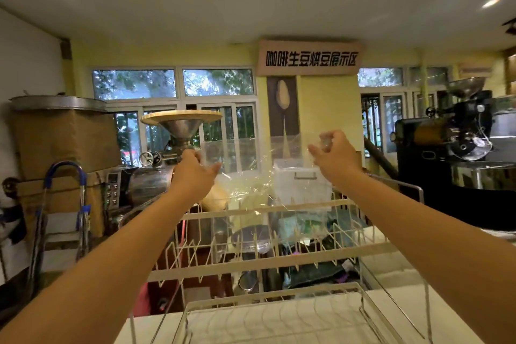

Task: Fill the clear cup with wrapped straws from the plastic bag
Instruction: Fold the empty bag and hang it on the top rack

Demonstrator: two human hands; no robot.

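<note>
Both arms reach forward and up, stretching a clear plastic bag [251, 173] between the hands.

Nearest, a white wire dish rack [273, 260] stands on the pale white bench [413, 301], and both bare forearms extend over it, angled inward. Beyond the rack, the left hand [192, 173] pinches the bag's left edge, fingers [212, 169] closed on the film with the thumb toward the middle. The right hand [333, 156] is raised slightly higher, knuckles curled, fingers clenched on the bag's upper right edge. The transparent bag hangs crinkled between them above the rack's back rail. Farther off stand a metal funnel-topped grinder [181, 126] and a black coffee roaster [458, 134].
</note>
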